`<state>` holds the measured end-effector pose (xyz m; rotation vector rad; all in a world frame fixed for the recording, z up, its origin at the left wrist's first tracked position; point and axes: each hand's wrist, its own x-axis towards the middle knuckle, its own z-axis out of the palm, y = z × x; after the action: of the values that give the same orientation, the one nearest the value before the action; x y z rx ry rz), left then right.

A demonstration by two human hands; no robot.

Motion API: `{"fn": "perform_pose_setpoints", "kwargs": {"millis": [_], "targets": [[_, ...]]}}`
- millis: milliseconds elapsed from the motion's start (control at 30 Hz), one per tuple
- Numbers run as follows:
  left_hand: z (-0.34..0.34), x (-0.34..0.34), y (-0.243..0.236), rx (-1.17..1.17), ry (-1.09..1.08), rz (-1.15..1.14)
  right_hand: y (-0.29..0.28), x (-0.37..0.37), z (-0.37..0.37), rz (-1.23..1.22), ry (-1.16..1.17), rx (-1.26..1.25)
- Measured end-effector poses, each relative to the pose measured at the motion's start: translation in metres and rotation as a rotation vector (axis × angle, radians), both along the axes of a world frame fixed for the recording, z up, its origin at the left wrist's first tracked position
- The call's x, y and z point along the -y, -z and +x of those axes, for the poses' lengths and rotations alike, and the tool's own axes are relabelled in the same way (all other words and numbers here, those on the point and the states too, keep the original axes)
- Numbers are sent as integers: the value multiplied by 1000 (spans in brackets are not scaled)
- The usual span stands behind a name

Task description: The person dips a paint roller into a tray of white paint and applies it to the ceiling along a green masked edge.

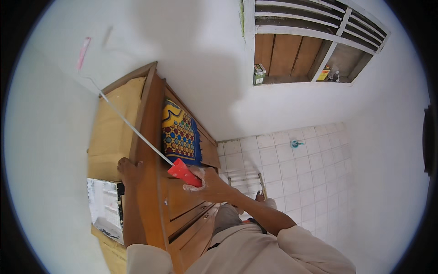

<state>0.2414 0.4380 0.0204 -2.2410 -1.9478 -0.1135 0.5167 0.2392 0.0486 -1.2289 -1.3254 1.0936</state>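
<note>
My right hand (206,184) is wrapped round the red handle of a paint roller (129,124). White paint marks the handle and my fingers. The long thin rod reaches up and left to a slim pinkish-white roller head at the white wall (191,50); whether it touches there I cannot tell. My left hand (130,171) rests on the top edge of a brown wooden wardrobe (153,182), thumb apart from the bent fingers, holding nothing. Beside that wrist, a paint tray (119,205) smeared with white paint sits on the wardrobe top, which is covered with tan cardboard (116,132).
A patterned blue and yellow folded cloth (180,134) lies in the wardrobe's open front. Below me are ladder rails (262,182) and a white tiled floor (292,173) with a small teal object (297,144). A window ledge (287,80) holds a small green box (259,74).
</note>
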Motion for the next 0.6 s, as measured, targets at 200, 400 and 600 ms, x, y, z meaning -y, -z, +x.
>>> {"fn": "perform_pose_setpoints", "kwargs": {"millis": [200,400,600], "targets": [[9,-2,-8,-46,-57,-76,-16,-27,6,-164,-154,-25],[-10,-10,13,-20,2,-20,-18,-54,-22,-76,-202,-22],[-32,-7,35,-71,360,243,-52,-62,-43,-39,-231,73]]}}
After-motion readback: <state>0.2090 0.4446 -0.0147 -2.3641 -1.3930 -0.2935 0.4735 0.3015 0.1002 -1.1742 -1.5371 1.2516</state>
